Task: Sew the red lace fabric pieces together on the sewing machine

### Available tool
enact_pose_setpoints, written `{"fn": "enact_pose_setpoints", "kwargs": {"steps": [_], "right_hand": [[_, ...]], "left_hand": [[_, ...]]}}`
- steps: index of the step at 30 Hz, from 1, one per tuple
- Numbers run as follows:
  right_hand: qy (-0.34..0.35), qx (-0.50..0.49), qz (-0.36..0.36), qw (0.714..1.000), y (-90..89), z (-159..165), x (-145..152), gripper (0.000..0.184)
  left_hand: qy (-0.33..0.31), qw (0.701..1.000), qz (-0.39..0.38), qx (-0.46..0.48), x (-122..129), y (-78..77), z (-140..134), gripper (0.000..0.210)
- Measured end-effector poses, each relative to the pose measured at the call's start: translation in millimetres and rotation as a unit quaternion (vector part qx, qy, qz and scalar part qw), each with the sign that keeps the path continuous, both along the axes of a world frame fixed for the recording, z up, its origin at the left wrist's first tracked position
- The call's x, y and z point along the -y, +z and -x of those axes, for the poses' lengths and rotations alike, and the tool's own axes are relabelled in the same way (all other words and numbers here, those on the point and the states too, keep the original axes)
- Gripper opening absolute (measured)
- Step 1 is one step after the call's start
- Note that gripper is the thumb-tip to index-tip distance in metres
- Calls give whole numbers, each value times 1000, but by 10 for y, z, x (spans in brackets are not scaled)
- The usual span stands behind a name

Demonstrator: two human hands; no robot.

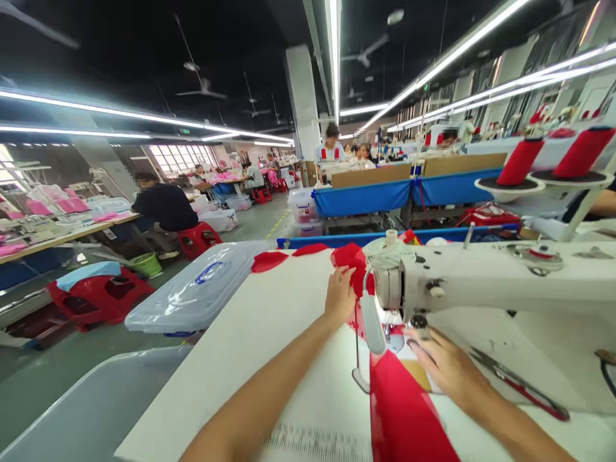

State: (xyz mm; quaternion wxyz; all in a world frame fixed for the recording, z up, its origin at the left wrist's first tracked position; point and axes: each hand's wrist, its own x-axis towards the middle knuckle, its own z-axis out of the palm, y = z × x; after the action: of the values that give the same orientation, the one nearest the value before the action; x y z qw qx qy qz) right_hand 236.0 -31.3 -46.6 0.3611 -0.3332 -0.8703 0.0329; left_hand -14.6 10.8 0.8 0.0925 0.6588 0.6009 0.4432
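Observation:
Beyond the needle area, my left hand (341,296) reaches to a bunched piece of red fabric (359,266), its fingers bent and closed on the cloth. My right hand (445,362) is beside the presser foot of a white sewing machine (486,282), under its arm. Thumb and forefinger come together at the edge of red cloth there; the fingertips are partly hidden. A long red fabric strip (404,410) runs from the needle area toward me. A small lamp (373,324) hangs left of the needle, hiding part of the cloth.
A clear plastic box with a lid (202,282) stands left of the white table (269,333); an open bin (96,398) is nearer. Red thread cones (522,160) stand behind the machine. Snips or tweezers (524,388) lie at right. A person (163,202) sits at far left.

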Motion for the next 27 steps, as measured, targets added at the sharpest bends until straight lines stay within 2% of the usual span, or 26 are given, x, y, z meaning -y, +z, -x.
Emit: {"fn": "enact_pose_setpoints", "kwargs": {"steps": [1, 4, 8, 10, 12, 16, 18, 20, 24, 27], "right_hand": [[-3, -10, -7, 1000, 34, -14, 11, 33], [-10, -2, 36, 999, 79, -56, 30, 31], [-39, 24, 86, 995, 193, -123, 170, 31], [-62, 76, 134, 986, 292, -176, 308, 29], [-92, 123, 199, 968, 376, -237, 481, 27], [-133, 106, 316, 933, 416, -322, 859, 35], [-150, 90, 336, 926, 391, -315, 1012, 39], [-166, 69, 320, 930, 364, -270, 1117, 36], [-163, -22, 224, 961, 362, -83, 1221, 29], [-104, -94, 196, 971, 404, 69, 1293, 25]], "left_hand": [[-15, 1000, 4, -3, 151, -22, 5, 31], [-80, 997, 18, -13, 772, -57, 4, 42], [-180, 982, 16, -55, 1732, -31, -44, 32], [-175, 977, -3, -120, 2093, -54, -80, 30], [-162, 974, -24, -156, 2320, -100, -125, 26], [-140, 977, -60, -147, 2458, -183, -297, 21], [-144, 975, -92, -144, 2439, -212, -450, 18], [-144, 971, -122, -145, 2391, -241, -635, 13], [-75, 974, -109, -184, 2258, -304, -951, 32], [-38, 969, -74, -234, 2189, -323, -1009, 15]]}}
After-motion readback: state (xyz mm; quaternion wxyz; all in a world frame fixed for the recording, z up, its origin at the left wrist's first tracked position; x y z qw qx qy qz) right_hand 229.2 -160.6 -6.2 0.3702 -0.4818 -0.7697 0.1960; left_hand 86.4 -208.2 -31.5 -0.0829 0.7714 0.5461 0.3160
